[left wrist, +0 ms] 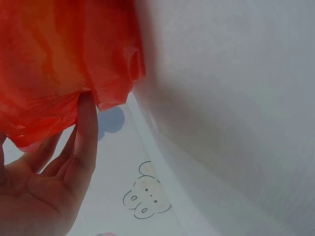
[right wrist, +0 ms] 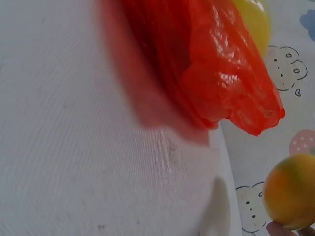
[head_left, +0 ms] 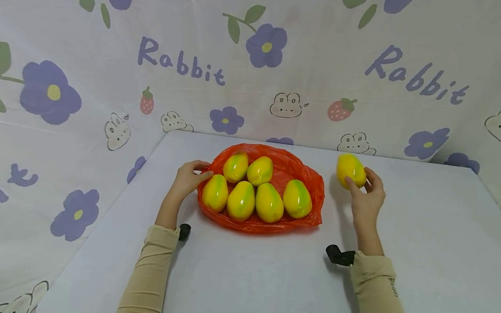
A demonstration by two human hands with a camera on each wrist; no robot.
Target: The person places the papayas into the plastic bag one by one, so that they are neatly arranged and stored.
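A red plastic bag (head_left: 281, 174) lies spread open on the white table, with several glossy yellow-green mangoes (head_left: 241, 201) inside it. At the bag's left edge, my left hand (head_left: 186, 179) holds the rim between thumb and fingers. The left wrist view shows its fingers (left wrist: 86, 132) right against the red plastic. To the right of the bag, my right hand (head_left: 368, 199) grips one mango (head_left: 350, 170) above the table, thumb on the near side. That held mango (right wrist: 291, 191) is at the lower right of the right wrist view, with only fingertips showing below it.
A white cloth backdrop (head_left: 304, 75) printed with flowers, rabbits and strawberries stands behind the table (head_left: 245, 277) and along its left side. Black camera mounts (head_left: 340, 256) stick out from both wrists near the sleeve cuffs.
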